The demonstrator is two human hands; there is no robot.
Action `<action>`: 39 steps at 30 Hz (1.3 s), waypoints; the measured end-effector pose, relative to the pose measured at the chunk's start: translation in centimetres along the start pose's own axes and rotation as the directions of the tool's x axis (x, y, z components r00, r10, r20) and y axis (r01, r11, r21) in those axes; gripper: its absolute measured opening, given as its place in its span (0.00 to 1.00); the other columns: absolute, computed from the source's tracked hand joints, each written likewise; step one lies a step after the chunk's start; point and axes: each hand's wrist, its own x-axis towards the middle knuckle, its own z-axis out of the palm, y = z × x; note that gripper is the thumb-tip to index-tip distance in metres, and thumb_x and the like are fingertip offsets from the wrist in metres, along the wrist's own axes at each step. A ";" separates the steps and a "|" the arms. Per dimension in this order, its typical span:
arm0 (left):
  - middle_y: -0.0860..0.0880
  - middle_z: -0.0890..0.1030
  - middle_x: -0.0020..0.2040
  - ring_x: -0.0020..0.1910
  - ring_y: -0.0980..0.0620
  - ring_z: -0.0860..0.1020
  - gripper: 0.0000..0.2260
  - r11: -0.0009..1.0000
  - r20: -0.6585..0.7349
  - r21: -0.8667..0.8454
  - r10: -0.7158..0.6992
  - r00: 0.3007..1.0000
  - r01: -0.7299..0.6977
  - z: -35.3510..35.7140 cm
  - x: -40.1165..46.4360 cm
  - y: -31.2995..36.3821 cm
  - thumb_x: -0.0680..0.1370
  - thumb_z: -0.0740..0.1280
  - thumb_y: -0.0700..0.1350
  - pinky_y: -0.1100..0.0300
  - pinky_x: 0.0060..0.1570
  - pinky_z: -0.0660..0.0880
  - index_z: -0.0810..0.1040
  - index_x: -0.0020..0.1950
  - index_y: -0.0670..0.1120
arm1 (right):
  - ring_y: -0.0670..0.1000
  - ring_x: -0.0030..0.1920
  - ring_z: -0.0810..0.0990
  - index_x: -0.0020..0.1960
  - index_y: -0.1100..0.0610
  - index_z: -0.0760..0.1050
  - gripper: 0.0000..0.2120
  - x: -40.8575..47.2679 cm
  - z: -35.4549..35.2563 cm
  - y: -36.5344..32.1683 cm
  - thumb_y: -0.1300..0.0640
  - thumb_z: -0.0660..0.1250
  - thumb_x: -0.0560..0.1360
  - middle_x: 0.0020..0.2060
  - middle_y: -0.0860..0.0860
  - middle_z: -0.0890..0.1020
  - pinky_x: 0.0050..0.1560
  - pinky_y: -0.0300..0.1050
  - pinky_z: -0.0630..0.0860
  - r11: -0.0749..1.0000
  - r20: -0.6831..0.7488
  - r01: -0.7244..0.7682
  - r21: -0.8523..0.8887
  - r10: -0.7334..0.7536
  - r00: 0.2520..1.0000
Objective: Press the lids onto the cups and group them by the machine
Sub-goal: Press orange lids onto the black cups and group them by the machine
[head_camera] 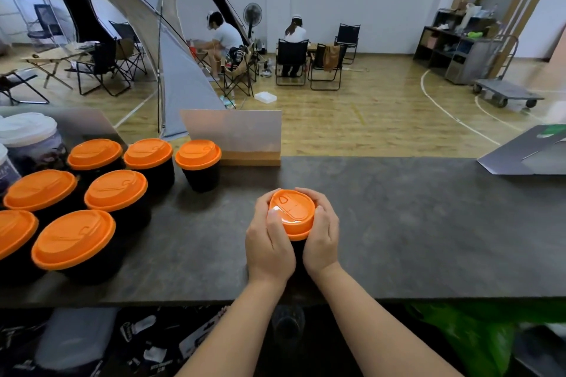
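Observation:
A black cup with an orange lid (292, 214) stands on the dark counter (413, 229) near the front middle. My left hand (268, 239) wraps its left side, thumb resting on the lid. Wrapped around the right side is my right hand (323, 234), fingers curled over the lid's rim. The cup's body is mostly hidden between my hands. Several more black cups with orange lids (116, 190) stand grouped at the left of the counter, the nearest being one at the back (198, 154).
A clear jar with a white lid (29, 138) stands at the far left behind the cups. A metal sign on a wooden base (235, 135) sits at the counter's back edge. A grey folded card (526, 153) lies at the right. People sit on chairs beyond.

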 end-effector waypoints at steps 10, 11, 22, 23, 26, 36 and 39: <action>0.54 0.79 0.51 0.52 0.56 0.78 0.15 0.988 -0.058 0.111 -0.106 0.993 0.112 -0.9 -0.3 1.9 0.85 0.50 0.52 0.67 0.46 0.71 0.75 0.59 0.51 | 0.38 0.47 0.79 0.54 0.51 0.77 0.13 2.3 -2.8 -2.2 0.53 0.54 0.81 0.48 0.47 0.82 0.48 0.34 0.73 0.976 0.211 -0.064 -0.209 0.108 0.972; 0.53 0.79 0.50 0.52 0.54 0.78 0.12 0.983 -0.092 0.111 -0.134 0.987 0.143 -0.8 -0.1 2.1 0.85 0.51 0.49 0.66 0.45 0.71 0.74 0.56 0.51 | 0.38 0.45 0.79 0.52 0.51 0.78 0.12 2.4 -3.0 -2.2 0.56 0.55 0.82 0.46 0.46 0.82 0.46 0.34 0.73 0.970 0.176 -0.070 -0.233 0.113 0.978; 0.66 0.74 0.54 0.51 0.74 0.74 0.19 0.982 -0.049 -0.131 -0.147 0.988 0.139 0.3 -1.1 1.9 0.80 0.47 0.54 0.78 0.45 0.71 0.71 0.66 0.57 | 0.44 0.51 0.80 0.58 0.51 0.75 0.17 -1.3 0.6 -1.2 0.49 0.50 0.78 0.52 0.48 0.80 0.47 0.37 0.78 0.992 -0.073 -0.119 0.037 0.121 0.990; 0.64 0.75 0.55 0.52 0.74 0.74 0.19 0.981 -0.033 -0.134 -0.144 0.989 0.138 0.3 -1.0 1.6 0.80 0.47 0.54 0.77 0.46 0.72 0.71 0.65 0.58 | 0.43 0.50 0.80 0.58 0.53 0.74 0.17 -1.3 0.7 -1.1 0.50 0.50 0.78 0.52 0.48 0.80 0.46 0.36 0.77 0.994 -0.077 -0.101 0.051 0.105 0.991; 0.63 0.74 0.57 0.54 0.71 0.74 0.16 0.984 0.032 -0.106 -0.142 0.989 0.144 0.0 -0.7 0.9 0.80 0.47 0.56 0.75 0.47 0.73 0.68 0.64 0.62 | 0.42 0.49 0.80 0.58 0.56 0.73 0.18 -1.0 0.6 -0.6 0.50 0.50 0.77 0.52 0.50 0.79 0.45 0.35 0.77 0.996 -0.063 -0.066 0.061 0.070 0.996; 0.63 0.74 0.56 0.55 0.69 0.74 0.15 0.987 0.073 -0.067 -0.138 0.988 0.143 -0.3 -0.8 0.8 0.83 0.46 0.54 0.72 0.51 0.71 0.66 0.66 0.61 | 0.36 0.47 0.79 0.59 0.57 0.72 0.19 -0.9 0.1 -1.4 0.51 0.49 0.78 0.51 0.47 0.78 0.45 0.30 0.75 0.996 0.004 -0.077 0.044 0.077 0.997; 0.55 0.73 0.60 0.58 0.63 0.74 0.13 0.976 0.081 -0.110 -0.182 0.980 0.190 -0.7 -1.3 1.4 0.86 0.48 0.49 0.69 0.53 0.69 0.65 0.68 0.59 | 0.40 0.47 0.80 0.56 0.50 0.75 0.15 -0.7 -0.1 -1.4 0.49 0.52 0.78 0.49 0.46 0.80 0.46 0.36 0.76 0.993 -0.030 -0.115 0.004 0.115 0.993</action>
